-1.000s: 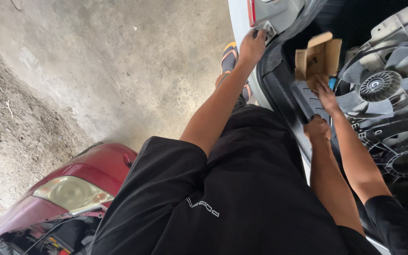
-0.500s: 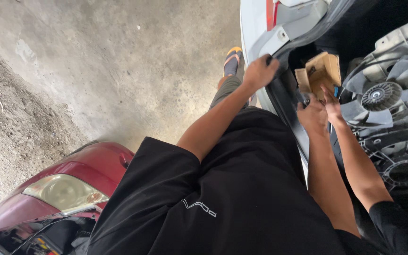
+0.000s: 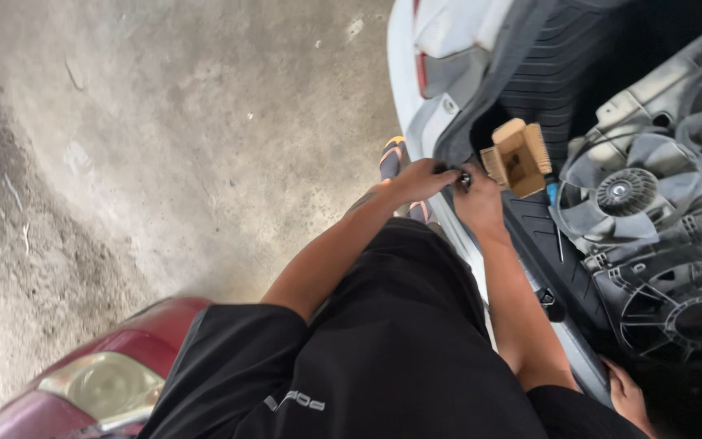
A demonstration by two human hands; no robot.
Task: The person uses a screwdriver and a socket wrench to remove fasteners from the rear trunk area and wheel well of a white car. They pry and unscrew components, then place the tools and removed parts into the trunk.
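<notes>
The left hand [image 3: 420, 180] and the right hand [image 3: 477, 199] meet at the rear edge of a white car [image 3: 404, 73], just below its tail light [image 3: 422, 75]. Both hands are curled with their fingers closed around a small dark part [image 3: 465, 179] that sits between them; the part is too small and too shaded to name more exactly. The fingertips of the 2 hands touch or nearly touch over it, right against the grey trim of the trunk opening.

Just beside the right hand, inside the trunk, stands a small open cardboard box [image 3: 517, 158], tilted, on the ribbed black trunk liner [image 3: 558, 49]. Further in lies a radiator fan assembly [image 3: 623, 195] with grey blades in a black shroud, and a second round fan frame [image 3: 688, 313] below it.

A third hand [image 3: 631, 398] rests on the trunk's lower edge at the bottom right, well apart from the other 2; whose it is cannot be told.

The person wears a black shirt [image 3: 383, 366]. A sandalled foot [image 3: 392, 158] shows on the concrete floor [image 3: 188, 138]. At the lower left sits the headlight [image 3: 103, 386] of a dark red car [image 3: 164, 333].
</notes>
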